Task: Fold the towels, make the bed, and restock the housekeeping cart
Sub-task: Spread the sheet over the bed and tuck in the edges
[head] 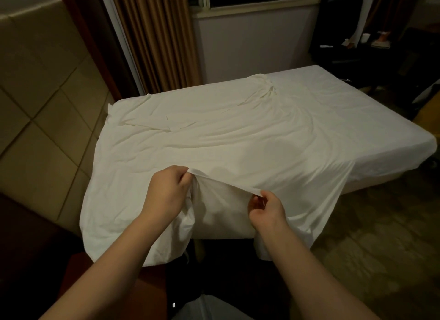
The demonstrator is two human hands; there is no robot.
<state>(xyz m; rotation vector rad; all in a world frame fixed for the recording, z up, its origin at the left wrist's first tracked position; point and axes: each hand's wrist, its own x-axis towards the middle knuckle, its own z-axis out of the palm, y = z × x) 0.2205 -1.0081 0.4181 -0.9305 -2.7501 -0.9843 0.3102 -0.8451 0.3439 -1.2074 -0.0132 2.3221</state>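
Left hand (166, 193): fingers curled tight round the edge of the sheet (226, 138), knuckles up. Right hand (267, 209): thumb and fingers pinch the same edge, palm turned inward. Both hands are therefore clamped on the sheet, set apart, with a taut band of hem (226, 182) stretched between them; the band runs across the view and sits slightly higher at the left hand. Below the hands the sheet hangs over the near side of the bed (357, 100). Beyond the hands it spreads away from the person, rumpled in long creases, with one bunched corner at the far side. The bed's long axis runs from the headboard (35, 105) on the left toward the foot at far right. The loose sheet covers the head end and middle but stops short of the foot, where the smooth covered mattress shows. The left hand is nearer the headboard; the right hand is nearer the uncovered end. Judgement: bed-making is at an early stage, and squaring the sheet calls for carrying it rightward along the long axis, led by the right hand. Risk: pulling unevenly would deepen the skew.
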